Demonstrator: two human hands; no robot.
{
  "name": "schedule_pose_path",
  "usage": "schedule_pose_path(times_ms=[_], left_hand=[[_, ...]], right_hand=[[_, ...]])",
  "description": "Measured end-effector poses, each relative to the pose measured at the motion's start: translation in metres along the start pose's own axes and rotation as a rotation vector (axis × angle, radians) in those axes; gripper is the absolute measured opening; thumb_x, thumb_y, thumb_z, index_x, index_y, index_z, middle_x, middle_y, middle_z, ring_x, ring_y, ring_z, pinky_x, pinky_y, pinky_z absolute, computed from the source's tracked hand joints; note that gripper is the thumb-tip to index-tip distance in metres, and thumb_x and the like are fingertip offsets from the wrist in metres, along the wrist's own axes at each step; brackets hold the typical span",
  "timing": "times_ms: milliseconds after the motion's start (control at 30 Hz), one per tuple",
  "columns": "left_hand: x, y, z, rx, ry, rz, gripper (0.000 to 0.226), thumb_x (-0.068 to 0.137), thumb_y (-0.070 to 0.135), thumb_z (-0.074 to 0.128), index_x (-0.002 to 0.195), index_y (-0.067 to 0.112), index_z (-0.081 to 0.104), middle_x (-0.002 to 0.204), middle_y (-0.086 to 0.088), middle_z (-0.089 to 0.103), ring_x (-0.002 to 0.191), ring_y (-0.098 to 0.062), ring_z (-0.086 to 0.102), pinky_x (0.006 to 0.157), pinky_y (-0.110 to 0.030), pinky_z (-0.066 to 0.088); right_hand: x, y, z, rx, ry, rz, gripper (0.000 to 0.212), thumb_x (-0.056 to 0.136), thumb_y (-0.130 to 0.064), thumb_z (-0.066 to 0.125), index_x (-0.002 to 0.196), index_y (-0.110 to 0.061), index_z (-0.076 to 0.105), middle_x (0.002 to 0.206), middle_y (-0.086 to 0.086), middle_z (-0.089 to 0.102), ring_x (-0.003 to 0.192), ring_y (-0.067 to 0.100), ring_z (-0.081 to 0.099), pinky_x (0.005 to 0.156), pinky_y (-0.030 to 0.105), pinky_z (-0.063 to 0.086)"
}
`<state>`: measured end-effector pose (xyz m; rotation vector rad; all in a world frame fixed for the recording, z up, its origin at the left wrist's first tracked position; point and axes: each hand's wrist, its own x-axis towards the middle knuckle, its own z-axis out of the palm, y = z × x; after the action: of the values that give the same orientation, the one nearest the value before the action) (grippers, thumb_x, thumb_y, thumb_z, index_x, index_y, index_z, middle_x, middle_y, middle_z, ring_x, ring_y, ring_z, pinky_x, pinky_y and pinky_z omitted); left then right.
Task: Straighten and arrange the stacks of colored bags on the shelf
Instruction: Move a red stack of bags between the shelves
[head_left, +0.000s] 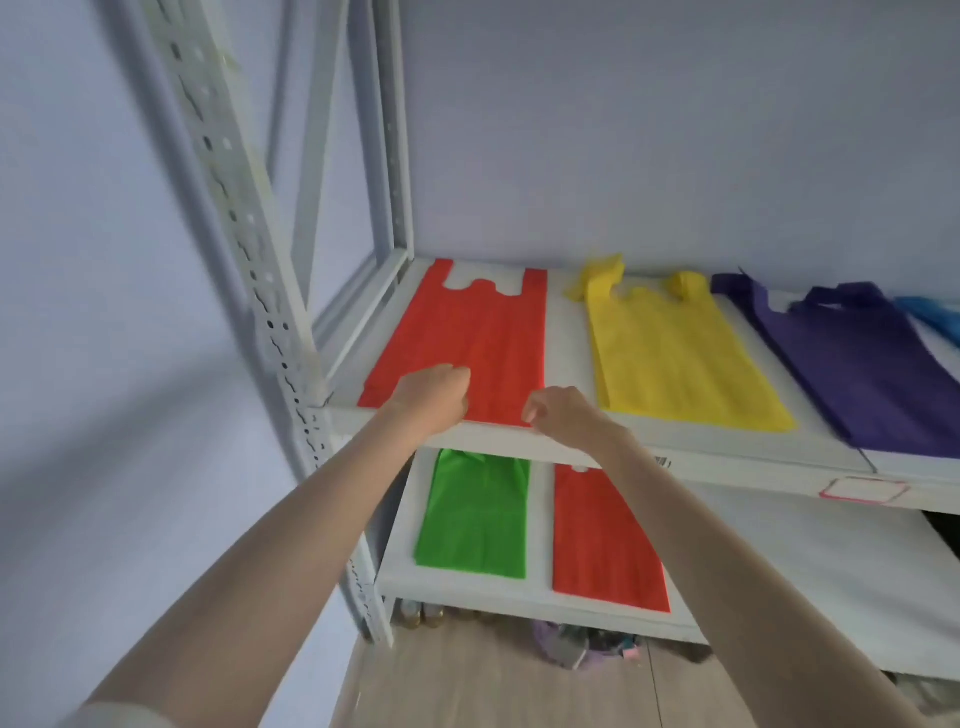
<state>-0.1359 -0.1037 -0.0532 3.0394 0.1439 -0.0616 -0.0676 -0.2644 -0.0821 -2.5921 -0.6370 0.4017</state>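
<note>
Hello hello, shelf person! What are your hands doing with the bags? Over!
Left hand resting on red stack, near edge. Right hand at its front right corner, fingers curled, grip unclear. Nothing in the way. Over.

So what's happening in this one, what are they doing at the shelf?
A person is tidying flat stacks of coloured bags on a white shelf unit. Both hands are at the near edge of the red stack on the upper shelf: the left hand rests on it, the right hand is at its near right corner. Yellow and purple stacks lie to the right, with rumpled handles.
</note>
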Motion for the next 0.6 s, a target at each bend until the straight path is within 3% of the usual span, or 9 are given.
schedule_pose_path(times_ms=[133, 267, 367, 433, 500, 600], left_hand=[[0.037, -0.032, -0.012, -0.038, 0.011, -0.183, 0.033, 0.094, 0.018, 0.041, 0.123, 0.003, 0.048, 0.127, -0.016, 0.051, 0.119, -0.033, 0.05, 0.095, -0.042, 0.042], [0.075, -0.067, 0.0, -0.09, -0.068, -0.367, 0.042, 0.096, 0.021, 0.042, 0.133, 0.002, 0.039, 0.137, -0.016, 0.042, 0.129, -0.032, 0.041, 0.104, -0.041, 0.037], [0.095, -0.092, 0.013, -0.21, -0.065, -0.49, 0.041, 0.095, 0.018, 0.041, 0.131, 0.001, 0.038, 0.137, -0.018, 0.04, 0.13, -0.033, 0.04, 0.105, -0.039, 0.037], [0.106, -0.105, 0.019, -0.324, -0.05, -0.579, 0.04, 0.095, 0.018, 0.041, 0.132, 0.001, 0.039, 0.137, -0.019, 0.039, 0.129, -0.034, 0.04, 0.103, -0.039, 0.038], [0.115, -0.113, 0.025, -0.438, -0.057, -0.636, 0.042, 0.095, 0.02, 0.042, 0.133, 0.001, 0.039, 0.139, -0.02, 0.038, 0.128, -0.034, 0.04, 0.102, -0.039, 0.038], [0.127, -0.117, 0.028, -0.5, -0.096, -0.69, 0.049, 0.094, 0.028, 0.045, 0.134, 0.001, 0.038, 0.14, -0.02, 0.037, 0.13, -0.034, 0.039, 0.104, -0.039, 0.036]], right_hand=[[0.051, 0.002, -0.023, 0.105, 0.156, 0.074, 0.028, 0.09, -0.005, 0.042, 0.106, -0.003, 0.066, 0.116, 0.016, 0.065, 0.11, 0.029, 0.059, 0.094, 0.034, 0.045], [0.104, 0.01, -0.031, 0.228, 0.218, 0.215, 0.028, 0.088, -0.004, 0.051, 0.114, 0.001, 0.059, 0.114, 0.021, 0.062, 0.088, 0.019, 0.05, 0.068, 0.025, 0.039], [0.142, 0.017, -0.034, 0.328, 0.207, 0.339, 0.032, 0.089, -0.008, 0.053, 0.121, -0.004, 0.052, 0.098, 0.01, 0.05, 0.084, 0.016, 0.045, 0.07, 0.027, 0.04], [0.165, 0.024, -0.034, 0.356, 0.239, 0.391, 0.038, 0.088, -0.007, 0.052, 0.125, 0.003, 0.048, 0.082, 0.007, 0.046, 0.068, 0.017, 0.044, 0.057, 0.027, 0.039], [0.184, 0.026, -0.032, 0.359, 0.238, 0.433, 0.04, 0.088, -0.006, 0.05, 0.126, 0.005, 0.046, 0.075, 0.005, 0.044, 0.073, 0.019, 0.043, 0.049, 0.02, 0.028], [0.21, 0.03, -0.025, 0.38, 0.236, 0.522, 0.029, 0.086, -0.008, 0.049, 0.115, -0.004, 0.05, 0.091, 0.012, 0.047, 0.084, 0.021, 0.044, 0.055, 0.023, 0.035]])
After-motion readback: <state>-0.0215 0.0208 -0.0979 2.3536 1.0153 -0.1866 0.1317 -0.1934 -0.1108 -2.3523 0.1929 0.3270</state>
